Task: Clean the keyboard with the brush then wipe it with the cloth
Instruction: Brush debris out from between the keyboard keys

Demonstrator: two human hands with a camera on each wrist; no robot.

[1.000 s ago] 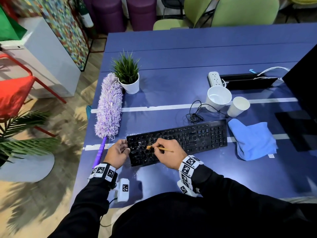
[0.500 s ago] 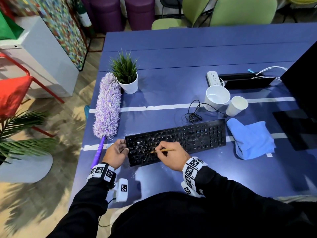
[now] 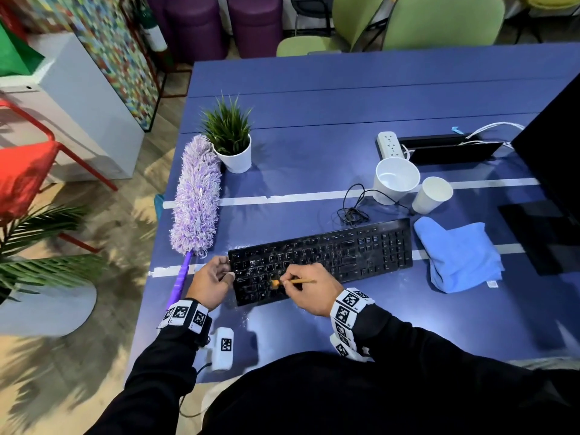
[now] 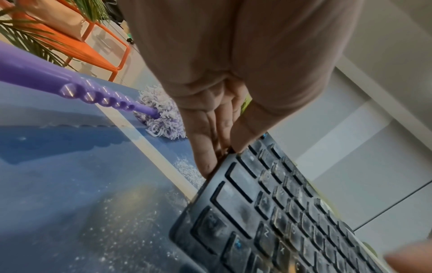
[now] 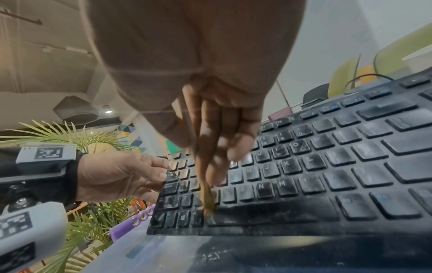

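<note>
A dusty black keyboard lies on the blue table. My right hand pinches a thin wooden brush, whose bristle tip touches the keys at the keyboard's lower left. My left hand grips the keyboard's left edge, thumb on top and fingers against the side. A folded blue cloth lies just right of the keyboard, untouched.
A purple fluffy duster lies left of the keyboard, beside a potted plant. Two white cups, a coiled cable, a power strip and a dark monitor stand behind and right. White dust specks lie on the table.
My right hand has worked the brush back and forth over the keyboard's left keys, ending a little lower left. The left hand stays on the keyboard's edge.
</note>
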